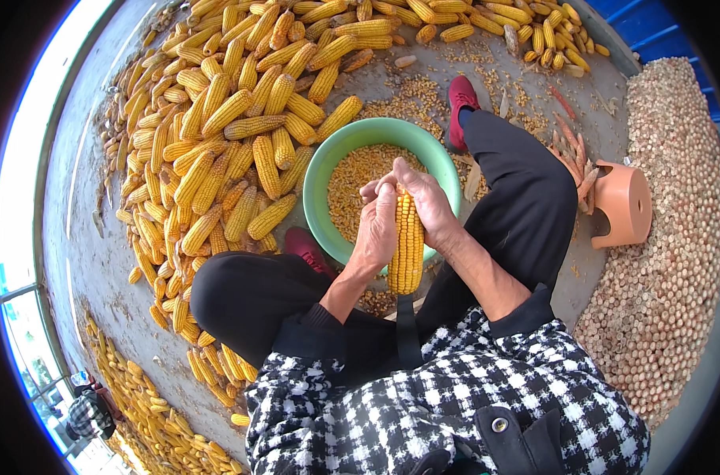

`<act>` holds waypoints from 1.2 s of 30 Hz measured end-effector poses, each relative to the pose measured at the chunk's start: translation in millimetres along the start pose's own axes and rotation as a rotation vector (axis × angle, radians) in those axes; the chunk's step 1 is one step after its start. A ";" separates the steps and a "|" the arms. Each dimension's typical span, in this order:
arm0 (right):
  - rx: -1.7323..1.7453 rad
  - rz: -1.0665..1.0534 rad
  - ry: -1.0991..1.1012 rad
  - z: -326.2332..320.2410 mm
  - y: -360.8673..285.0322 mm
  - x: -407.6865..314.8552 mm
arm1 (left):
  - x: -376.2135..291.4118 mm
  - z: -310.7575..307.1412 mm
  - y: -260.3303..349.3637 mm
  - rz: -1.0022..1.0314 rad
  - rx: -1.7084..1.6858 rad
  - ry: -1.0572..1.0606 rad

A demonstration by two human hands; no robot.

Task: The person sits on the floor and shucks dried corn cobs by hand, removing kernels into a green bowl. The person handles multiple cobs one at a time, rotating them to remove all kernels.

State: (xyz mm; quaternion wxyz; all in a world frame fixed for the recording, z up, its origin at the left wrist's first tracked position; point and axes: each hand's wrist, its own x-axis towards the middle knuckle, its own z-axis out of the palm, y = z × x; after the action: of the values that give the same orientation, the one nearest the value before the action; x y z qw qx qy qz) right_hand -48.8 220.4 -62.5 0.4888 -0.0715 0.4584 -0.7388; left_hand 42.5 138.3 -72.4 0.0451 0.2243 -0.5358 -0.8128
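Note:
An ear of dried yellow corn (406, 249) is held between both hands over a green plastic basin (321, 205). My left hand (376, 222) grips it from the left, the thumb near its far end. From the right, my right hand (426, 199) wraps the same end, its fingers meeting those of the left. The near end of the ear points back towards my body, and rows of kernels cover the side I see. Loose corn kernels (351, 178) lie in the basin. The far tip of the ear is hidden by my fingers.
A large heap of corn ears (217, 142) spreads to the left and beyond the basin. Right of my knee are an overturned orange plastic stool (630, 205) and bare cobs (574, 151). Stacked cobs (657, 285) line the right side. Scattered kernels (410, 95) lie on the concrete floor.

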 end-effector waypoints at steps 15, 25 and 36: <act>0.063 0.019 0.068 2.4 0.5 1.8 | -3.6 5.4 5.1 -0.089 -0.060 0.110; 0.040 0.067 0.121 0.2 3.7 4.0 | 2.8 2.0 2.2 0.012 0.347 0.063; 0.377 0.068 0.058 -7.5 -1.2 7.9 | -1.0 4.3 5.1 -0.219 -0.276 0.136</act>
State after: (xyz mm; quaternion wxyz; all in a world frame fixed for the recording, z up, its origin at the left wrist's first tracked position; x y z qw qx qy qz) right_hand -57.8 218.9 -68.6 0.5048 0.0583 0.3280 -0.7964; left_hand 40.7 140.1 -66.1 0.0227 0.3277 -0.3874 -0.8614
